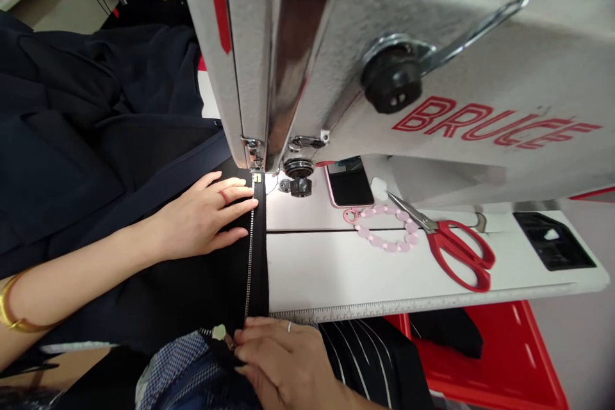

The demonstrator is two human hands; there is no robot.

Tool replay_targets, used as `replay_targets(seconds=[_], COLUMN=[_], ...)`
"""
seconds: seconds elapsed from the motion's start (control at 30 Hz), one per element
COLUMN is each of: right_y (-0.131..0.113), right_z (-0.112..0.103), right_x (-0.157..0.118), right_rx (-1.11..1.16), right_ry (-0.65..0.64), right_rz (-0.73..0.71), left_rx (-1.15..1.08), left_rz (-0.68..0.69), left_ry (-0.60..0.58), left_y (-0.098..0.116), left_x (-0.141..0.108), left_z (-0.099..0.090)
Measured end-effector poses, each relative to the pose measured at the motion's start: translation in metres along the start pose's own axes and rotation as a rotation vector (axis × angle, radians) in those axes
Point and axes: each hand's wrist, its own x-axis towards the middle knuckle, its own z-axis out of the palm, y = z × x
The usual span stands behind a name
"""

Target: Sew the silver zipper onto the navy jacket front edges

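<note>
My left hand [206, 218] lies flat on black fabric [192, 295], fingers stretched out and slightly apart. Its fingertips touch a zipper [250, 250] with metal teeth, which runs along the fabric's right edge. The zipper's far end lies under the presser foot [258, 178] of a sewing machine [336, 32] marked BRUCE. At the front edge of the machine bed, my right hand [288, 359] pinches the near part of the zipper and fabric. Its thumb side is partly hidden. Bunched blue checked cloth [177, 365] sits just left of it.
Right of the zipper lie a phone [350, 182], a pink beaded strap [389, 246] and red-handled scissors [451, 246]. A ruler strip [384, 307] edges the bed. Below is a red bin [509, 359] with dark cloth. Dark garments [86, 90] are heaped at the left.
</note>
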Motion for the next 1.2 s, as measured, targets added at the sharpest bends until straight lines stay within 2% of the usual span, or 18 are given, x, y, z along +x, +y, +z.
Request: replay_targets(seconds=[0.2, 0.37, 0.5, 0.57, 0.6, 0.63, 0.7, 0.77, 0.8, 0.87, 0.93, 1.0, 1.1, 1.2], right_y=[0.004, 0.01, 0.017, 0.021, 0.022, 0.022, 0.021, 0.018, 0.016, 0.011, 0.007, 0.006, 0.008, 0.01], right_z=[-0.004, -0.012, -0.013, -0.012, -0.012, -0.011, -0.012, -0.013, -0.013, -0.012, -0.01, -0.008, -0.005, -0.002], right_x=[0.01, 0.022, 0.025, 0.025, 0.024, 0.024, 0.024, 0.026, 0.028, 0.031, 0.032, 0.033, 0.031, 0.026], right_rx=[-0.01, -0.102, -0.2, -0.245, -0.253, -0.256, -0.245, -0.227, -0.22, -0.209, -0.195, -0.175, -0.192, -0.265], right_ry=[0.0, -0.006, -0.071, -0.082, -0.079, -0.074, -0.089, -0.121, -0.131, -0.124, -0.084, -0.052, -0.035, -0.055], right_rz=[-0.028, 0.002, -0.043, -0.037, -0.028, -0.015, 0.016, 0.052, 0.072, 0.112, 0.134, 0.11, 0.009, -0.088], left_rx=[-0.022, 0.005, -0.029, 0.002, 0.027, 0.041, -0.022, -0.022, 0.024, 0.125, 0.194, 0.237, 0.285, 0.285], left_rz=[-0.03, -0.065, -0.059, -0.098, -0.138, -0.173, -0.098, -0.095, -0.104, -0.101, -0.051, 0.036, 0.135, 0.159], left_ry=[-0.006, -0.007, -0.011, -0.033, -0.045, -0.044, -0.004, 0.081, 0.111, 0.168, 0.224, 0.249, 0.26, 0.124], left_y=[-0.007, -0.022, -0.031, -0.019, -0.005, 0.013, 0.056, 0.092, 0.102, 0.106, 0.092, 0.073, 0.058, 0.072], left_x=[0.004, 0.018, 0.021, 0.012, 0.005, -0.002, -0.019, -0.036, -0.044, -0.054, -0.059, -0.06, -0.061, -0.063], left_z=[-0.003, -0.005, -0.013, -0.024, -0.031, -0.037, -0.044, -0.042, -0.038, -0.026, -0.016, -0.014, -0.029, -0.05])
